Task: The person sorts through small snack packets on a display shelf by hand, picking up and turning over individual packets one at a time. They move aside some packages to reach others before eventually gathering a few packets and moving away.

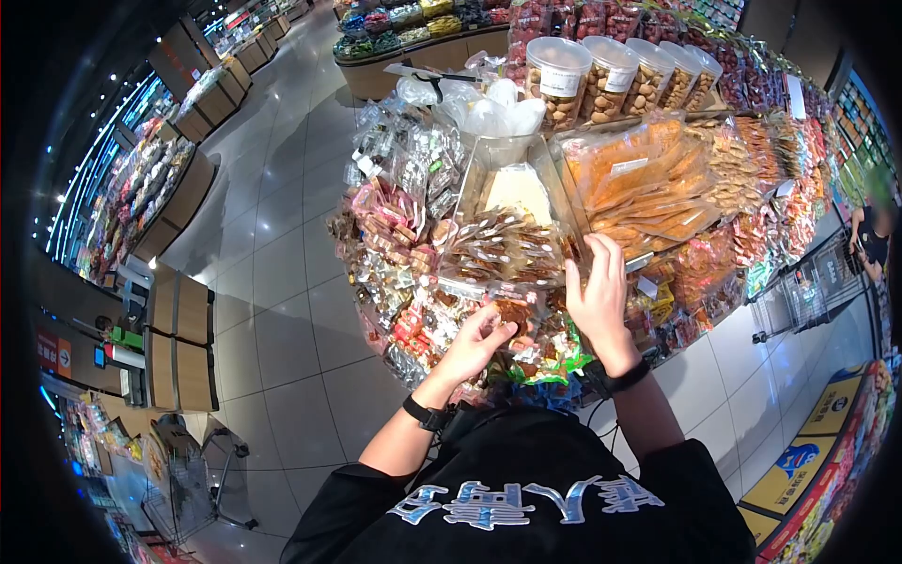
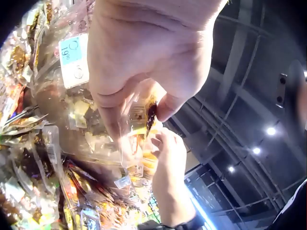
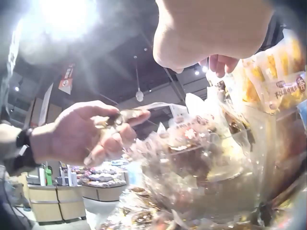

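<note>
My left hand (image 1: 474, 346) is in front of the clear bin, at its near edge. Its thumb and fingers pinch a small clear snack packet (image 2: 151, 114) with something dark brown inside. In the right wrist view, that packet lies between the thumb and fingertips. My right hand (image 1: 601, 299) is at the near right corner of the clear bin (image 1: 467, 193), its fingers fairly straight and pointing away from me. Small brown snack packets (image 1: 503, 246) fill the front of this bin, with a pale patch behind them. What lies under the right fingertips is hidden.
Large bags of orange snacks (image 1: 648, 179) lie right of the bin. Tubs of nuts (image 1: 559, 85) stand in a row behind. Pink-wrapped packets (image 1: 390, 221) are heaped at the left. A shopping cart (image 1: 799, 291) and a person (image 1: 874, 240) are at the far right.
</note>
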Tool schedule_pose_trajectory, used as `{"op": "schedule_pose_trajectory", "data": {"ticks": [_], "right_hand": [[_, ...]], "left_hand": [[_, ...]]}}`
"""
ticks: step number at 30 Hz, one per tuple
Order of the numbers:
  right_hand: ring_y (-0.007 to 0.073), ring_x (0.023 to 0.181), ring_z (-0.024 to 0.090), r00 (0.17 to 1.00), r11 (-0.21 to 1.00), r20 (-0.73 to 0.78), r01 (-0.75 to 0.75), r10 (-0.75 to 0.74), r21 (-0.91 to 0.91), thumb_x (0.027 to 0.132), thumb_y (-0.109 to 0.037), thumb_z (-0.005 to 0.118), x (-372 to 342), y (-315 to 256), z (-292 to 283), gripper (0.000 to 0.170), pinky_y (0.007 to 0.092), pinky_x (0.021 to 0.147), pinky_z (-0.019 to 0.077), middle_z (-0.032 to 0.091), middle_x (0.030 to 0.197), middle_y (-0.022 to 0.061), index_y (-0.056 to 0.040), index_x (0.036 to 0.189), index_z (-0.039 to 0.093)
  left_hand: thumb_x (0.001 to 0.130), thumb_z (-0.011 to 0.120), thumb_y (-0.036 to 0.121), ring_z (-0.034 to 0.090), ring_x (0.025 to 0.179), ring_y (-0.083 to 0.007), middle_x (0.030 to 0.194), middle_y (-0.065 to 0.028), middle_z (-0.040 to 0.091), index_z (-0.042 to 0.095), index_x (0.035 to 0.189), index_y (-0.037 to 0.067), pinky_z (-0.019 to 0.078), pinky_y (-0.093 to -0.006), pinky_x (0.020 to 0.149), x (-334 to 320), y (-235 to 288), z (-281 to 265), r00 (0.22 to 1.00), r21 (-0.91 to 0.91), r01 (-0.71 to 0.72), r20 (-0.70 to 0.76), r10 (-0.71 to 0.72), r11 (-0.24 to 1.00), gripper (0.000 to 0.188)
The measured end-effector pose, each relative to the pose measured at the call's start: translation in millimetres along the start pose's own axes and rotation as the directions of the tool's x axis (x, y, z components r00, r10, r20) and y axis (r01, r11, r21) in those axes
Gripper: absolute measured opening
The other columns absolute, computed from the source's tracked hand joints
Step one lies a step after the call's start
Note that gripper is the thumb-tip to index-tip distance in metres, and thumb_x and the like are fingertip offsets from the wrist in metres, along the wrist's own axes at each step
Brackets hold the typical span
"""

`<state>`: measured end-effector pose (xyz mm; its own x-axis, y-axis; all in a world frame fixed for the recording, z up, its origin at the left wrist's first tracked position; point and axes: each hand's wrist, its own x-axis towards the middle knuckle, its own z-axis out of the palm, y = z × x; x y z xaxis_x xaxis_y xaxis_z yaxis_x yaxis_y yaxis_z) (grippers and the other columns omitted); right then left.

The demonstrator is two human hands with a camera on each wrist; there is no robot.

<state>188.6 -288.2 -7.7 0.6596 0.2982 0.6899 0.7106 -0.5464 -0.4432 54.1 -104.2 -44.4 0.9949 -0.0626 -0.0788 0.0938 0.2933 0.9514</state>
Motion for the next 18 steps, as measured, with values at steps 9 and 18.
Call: {"op": "schedule_pose_trajectory", "data": {"ticks": [9, 18], "right_hand": [[0.0155, 0.075, 0.07, 0.835, 0.695, 0.516, -0.488, 0.193, 0.529, 0.091, -0.008, 0.073, -35, -1, -48, 0.014, 0.0265, 0.067, 0.0533, 0.072, 0.083, 0.0075, 0.0017, 0.1, 0.068], [0.0158, 0.076, 0.069, 0.897, 0.839, -0.202, -0.262, 0.394, 0.476, 0.091, 0.0, 0.07, -22, 33, -52, 0.006, 0.0277, 0.065, 0.056, 0.069, 0.089, 0.0096, 0.0013, 0.091, 0.063]], "left_hand": [[0.1, 0.064, 0.013, 0.056, 0.075, -0.004, 0.083, 0.0039, 0.063, 0.065, 0.116, 0.001, 0.0469, -0.023, 0.068, 22, 30, 25, 0.98, 0.286, -0.092, 0.195, 0.036, 0.954, 0.02], [0.089, 0.064, 0.004, 0.061, 0.113, -0.0365, 0.116, -0.0155, 0.066, 0.065, 0.114, 0.002, 0.0481, -0.0433, 0.101, 55, 31, 45, 0.741, 0.797, -0.496, 0.18, 0.647, 0.346, 0.026]]}}
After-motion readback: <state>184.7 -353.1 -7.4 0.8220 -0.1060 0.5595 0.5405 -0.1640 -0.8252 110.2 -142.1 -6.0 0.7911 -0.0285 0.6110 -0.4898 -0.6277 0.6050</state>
